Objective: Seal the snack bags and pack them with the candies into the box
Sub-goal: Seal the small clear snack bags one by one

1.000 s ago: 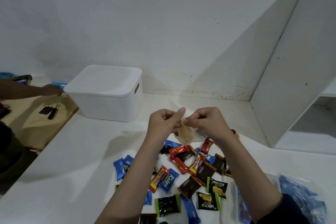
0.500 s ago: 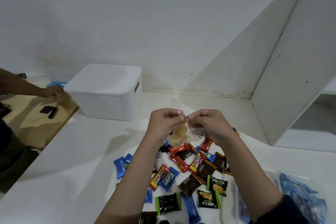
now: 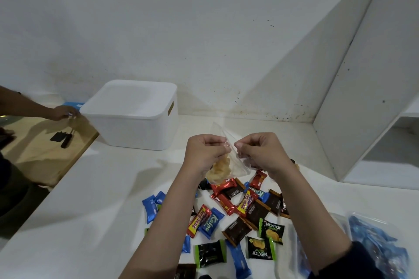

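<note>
We pinched snack bag (image 3: 229, 163) top, left hand (image 3: 205, 154) and right hand (image 3: 260, 152); seal unfinished. Candies (image 3: 238, 215) unpacked on bench (image 3: 90, 188); box (image 3: 133, 115) lidded.

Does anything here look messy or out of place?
Only the candies: they lie scattered loose on the table, some overlapping, none packed. The box has its lid on. Both hands pinch a clear snack bag, which looks intact.

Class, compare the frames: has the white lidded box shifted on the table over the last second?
No. The white box keeps its place against the back wall and the wooden board to its left; slight differences come from the head camera's movement.
</note>
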